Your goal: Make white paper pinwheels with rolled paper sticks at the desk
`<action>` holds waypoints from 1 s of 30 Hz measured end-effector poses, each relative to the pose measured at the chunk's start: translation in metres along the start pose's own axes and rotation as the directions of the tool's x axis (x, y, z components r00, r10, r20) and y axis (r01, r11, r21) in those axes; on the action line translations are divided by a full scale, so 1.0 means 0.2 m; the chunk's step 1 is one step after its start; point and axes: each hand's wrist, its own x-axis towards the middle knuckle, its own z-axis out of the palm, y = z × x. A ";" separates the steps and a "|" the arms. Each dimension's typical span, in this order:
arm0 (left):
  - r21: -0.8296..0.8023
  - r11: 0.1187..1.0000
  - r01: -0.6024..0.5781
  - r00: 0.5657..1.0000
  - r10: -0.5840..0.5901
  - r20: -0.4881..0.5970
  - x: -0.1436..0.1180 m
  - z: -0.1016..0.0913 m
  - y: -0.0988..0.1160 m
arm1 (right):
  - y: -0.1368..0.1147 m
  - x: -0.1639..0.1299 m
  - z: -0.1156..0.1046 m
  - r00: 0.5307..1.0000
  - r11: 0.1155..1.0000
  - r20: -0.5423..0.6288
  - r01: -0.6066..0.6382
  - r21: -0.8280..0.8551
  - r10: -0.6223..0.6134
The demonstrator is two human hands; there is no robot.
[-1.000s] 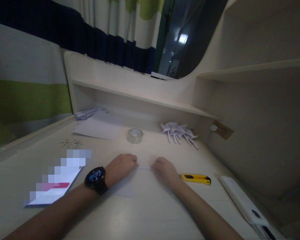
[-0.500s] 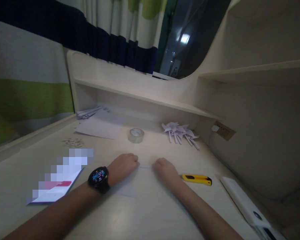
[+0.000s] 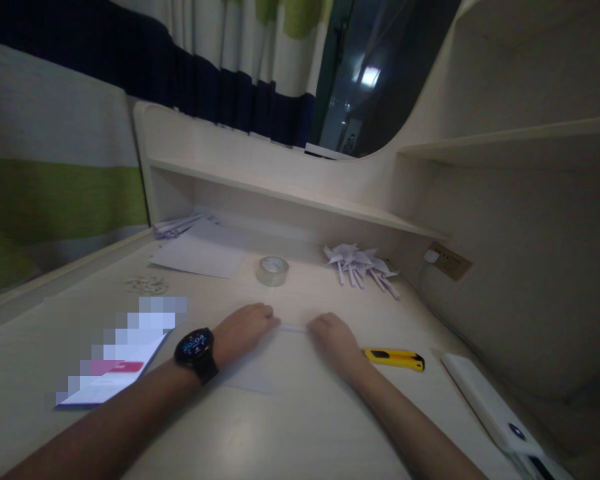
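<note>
A thin white paper strip (image 3: 293, 328), perhaps a narrow roll, lies low over the desk and spans the gap between my hands. My left hand (image 3: 245, 328) has its fingers closed on the strip's left end, a dark watch on the wrist. At the right end, my right hand (image 3: 334, 340) grips with bent fingers; the fingertips are partly hidden. A pale sheet of paper (image 3: 250, 377) lies flat under my left wrist. Just right of my right wrist rests a yellow utility knife (image 3: 395, 359). Beyond the hands stands a clear tape roll (image 3: 273, 271).
Several paper pinwheels (image 3: 357, 261) lie at the back right. Back left are a white sheet (image 3: 200, 250) and paper sticks (image 3: 180, 227), with small pale bits (image 3: 147, 285) nearer. A lit tablet (image 3: 115, 373) sits left; a white device (image 3: 485, 400) lies right.
Both hands have shifted very slightly away from me, the paper strip with them. The strip shows a little more plainly between the fingers. The other things have stayed put.
</note>
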 end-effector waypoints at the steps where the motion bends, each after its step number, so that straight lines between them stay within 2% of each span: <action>1: -0.049 0.999 0.006 1.000 -0.005 0.004 0.00 -0.01 0.00 | 0.01 0.00 0.00 1.000 0.999 -0.022 -0.007 0.054 0.008; 4: -0.210 0.977 0.022 1.000 -0.024 -0.011 0.00 -0.03 -0.03 | 0.02 0.00 -0.02 0.994 0.970 -0.083 -0.046 0.241 0.068; 7: -0.351 0.936 0.035 0.997 -0.055 -0.047 0.01 -0.05 -0.05 | 0.02 0.00 -0.05 0.982 0.904 -0.098 -0.109 0.414 0.163; 11: -0.445 0.891 0.089 0.989 -0.133 -0.068 0.03 -0.07 -0.06 | 0.01 0.00 -0.08 0.966 0.844 -0.076 -0.175 0.507 0.246; 13: -0.479 0.869 0.124 0.986 -0.162 -0.039 0.04 -0.08 -0.04 | 0.01 0.00 -0.08 0.976 0.865 -0.085 -0.135 0.483 0.199; 17: -0.564 0.811 0.156 0.982 -0.189 0.001 0.04 -0.12 -0.02 | 0.01 -0.02 -0.06 0.995 0.926 -0.102 0.039 0.375 0.000; 19: -0.617 0.765 0.181 0.973 -0.231 0.000 0.05 -0.12 -0.01 | 0.01 -0.02 -0.05 0.992 0.935 -0.121 0.069 0.347 -0.029; 23: -0.747 0.606 0.272 0.925 -0.379 0.028 0.07 -0.13 0.01 | 0.00 -0.02 -0.06 0.983 0.937 -0.185 0.069 0.343 -0.005; 30: -0.923 0.214 0.319 0.776 -0.619 0.125 0.08 -0.15 0.08 | -0.03 -0.03 -0.08 0.977 0.967 -0.214 0.047 0.249 0.008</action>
